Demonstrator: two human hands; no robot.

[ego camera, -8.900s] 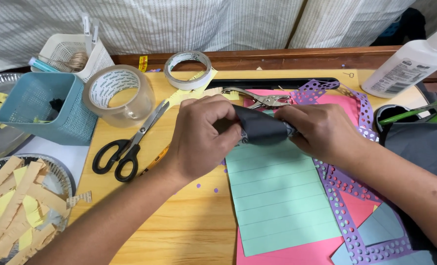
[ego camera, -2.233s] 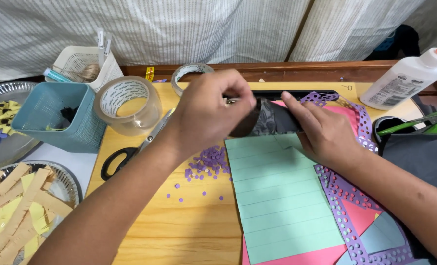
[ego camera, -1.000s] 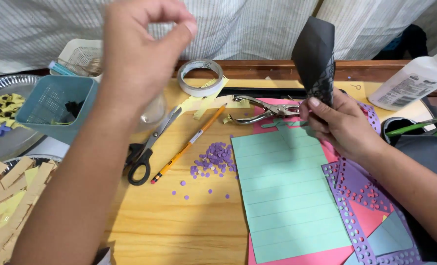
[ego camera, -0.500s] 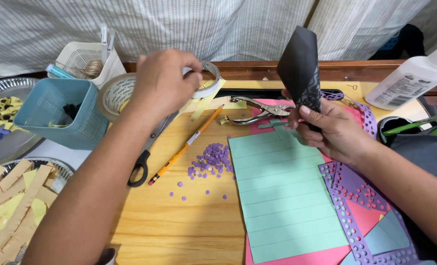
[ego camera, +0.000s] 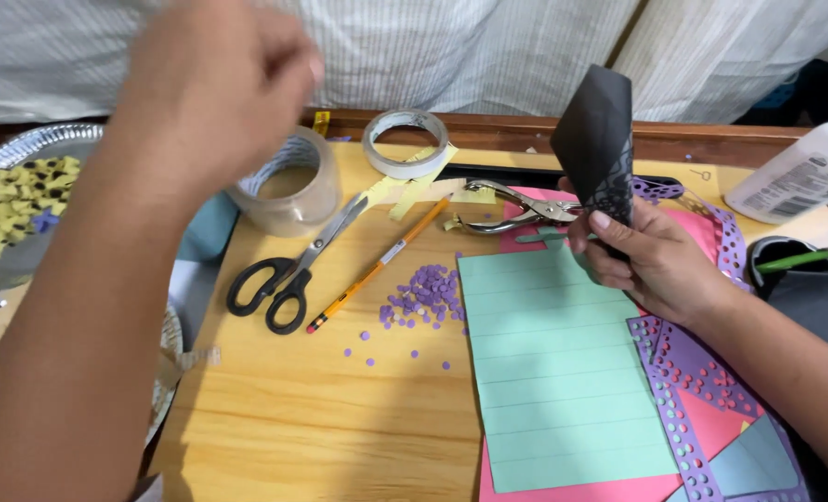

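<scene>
— Since half a second ago, is the left hand [ego camera: 214, 88] rising again?
— Yes, it is lifting off the tape roll [ego camera: 284, 186], blurred; whether its fingers are pinching anything I cannot tell.
— And the right hand [ego camera: 651, 260]?
— It is clasping the black paper piece [ego camera: 598, 139] upright, above the wooden board's [ego camera: 293, 409] far edge.

Left hand [ego camera: 214, 88] raised, fingers loosely curled; right hand [ego camera: 651, 260] upright, its grip closed.
</scene>
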